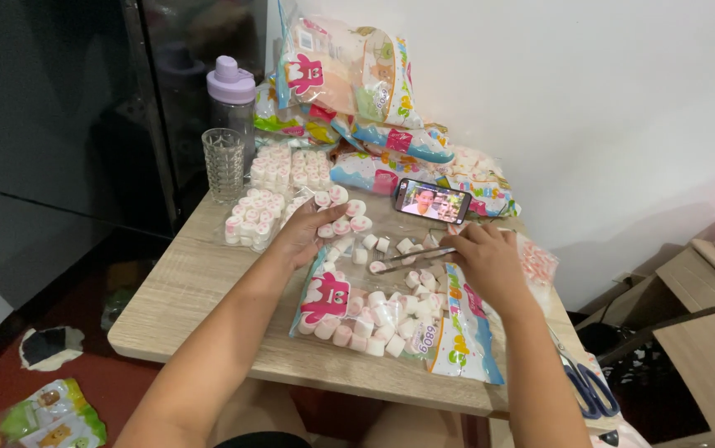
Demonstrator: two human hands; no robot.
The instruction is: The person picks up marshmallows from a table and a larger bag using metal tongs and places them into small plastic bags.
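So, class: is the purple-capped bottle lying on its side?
No, the bottle stands upright behind the glass at the table's far left corner.

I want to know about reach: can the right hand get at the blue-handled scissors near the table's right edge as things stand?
Probably yes. The scissors lie open on the table just beside the right forearm, with nothing on top of them. The right hand holds metal tongs, though, so it would likely have to put them down first.
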